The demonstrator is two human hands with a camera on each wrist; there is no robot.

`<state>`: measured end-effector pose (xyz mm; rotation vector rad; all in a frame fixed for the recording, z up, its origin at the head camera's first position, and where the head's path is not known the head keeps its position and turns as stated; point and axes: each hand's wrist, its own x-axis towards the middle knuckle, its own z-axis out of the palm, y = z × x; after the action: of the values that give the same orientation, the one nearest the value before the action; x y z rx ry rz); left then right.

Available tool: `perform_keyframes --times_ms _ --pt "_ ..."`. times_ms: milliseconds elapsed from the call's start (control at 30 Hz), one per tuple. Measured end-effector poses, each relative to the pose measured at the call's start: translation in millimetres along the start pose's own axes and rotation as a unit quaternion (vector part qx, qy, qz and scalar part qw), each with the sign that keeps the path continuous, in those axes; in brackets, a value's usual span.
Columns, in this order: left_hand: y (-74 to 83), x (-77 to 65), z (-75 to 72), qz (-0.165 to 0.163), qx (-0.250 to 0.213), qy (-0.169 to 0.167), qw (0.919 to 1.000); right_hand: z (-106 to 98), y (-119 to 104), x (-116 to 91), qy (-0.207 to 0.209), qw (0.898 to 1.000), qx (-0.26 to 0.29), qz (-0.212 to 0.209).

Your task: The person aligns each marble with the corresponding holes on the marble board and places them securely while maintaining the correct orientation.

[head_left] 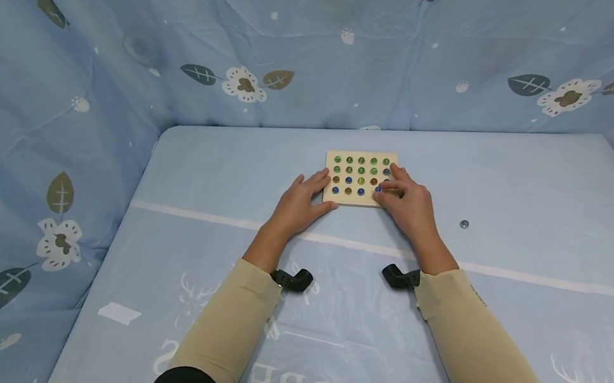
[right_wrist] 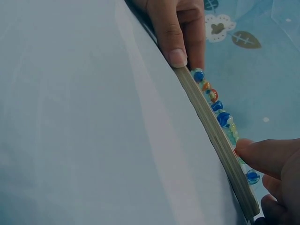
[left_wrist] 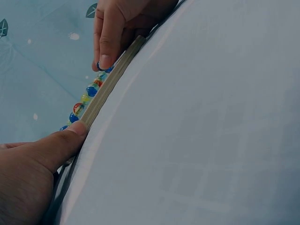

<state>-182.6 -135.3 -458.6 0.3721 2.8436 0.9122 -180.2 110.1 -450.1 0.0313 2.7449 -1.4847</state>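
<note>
A pale wooden board [head_left: 347, 201] with rows of glass marbles [head_left: 362, 171] lies flat on the covered table. My left hand [head_left: 297, 207] holds its near left corner, thumb against the front edge and fingers along the left side. At the opposite end, my right hand [head_left: 410, 205] bends its thumb and fingers around a blue marble [right_wrist: 253, 176] near the front right corner. The board's right edge is partly hidden by that hand in the head view. Green marbles fill the back rows; blue and amber ones sit toward the front.
A single loose marble [head_left: 464, 224] lies on the tablecloth [head_left: 546, 208], right of my right hand. A white strip [head_left: 212, 217] crosses the cloth in front of the board. Behind the table hangs a blue patterned curtain [head_left: 313, 45]. A pale patch [head_left: 119, 313] is at the lower left.
</note>
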Motion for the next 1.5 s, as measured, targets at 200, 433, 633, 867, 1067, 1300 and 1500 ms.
perform_keyframes --times_ms 200,433,633,867,1067,1300,1500 --pt "2.5 0.1 0.7 -0.002 0.000 -0.002 1.0000 -3 0 -2 -0.019 1.000 -0.008 -0.001" --pt "5.3 0.3 0.5 -0.001 0.001 -0.004 1.0000 -6 -1 -4 -0.025 1.000 -0.017 -0.007" --pt "3.6 0.5 1.6 0.017 0.007 0.001 0.9998 -6 0 -5 -0.021 0.999 -0.021 -0.017" --pt "0.6 -0.6 1.3 0.018 0.001 0.001 0.9998 -7 -1 -6 -0.023 0.999 -0.025 -0.019" --pt "1.2 -2.0 0.0 0.009 -0.002 0.002 1.0000 -21 -7 -8 -0.017 0.999 -0.022 -0.030" --pt "3.4 -3.4 -1.1 0.004 -0.012 -0.001 0.9999 -69 -3 -6 -0.037 0.998 -0.044 0.008" --pt "2.8 -3.0 -0.4 0.009 -0.007 -0.002 0.9999 -117 22 -11 -0.081 0.994 -0.053 0.057"
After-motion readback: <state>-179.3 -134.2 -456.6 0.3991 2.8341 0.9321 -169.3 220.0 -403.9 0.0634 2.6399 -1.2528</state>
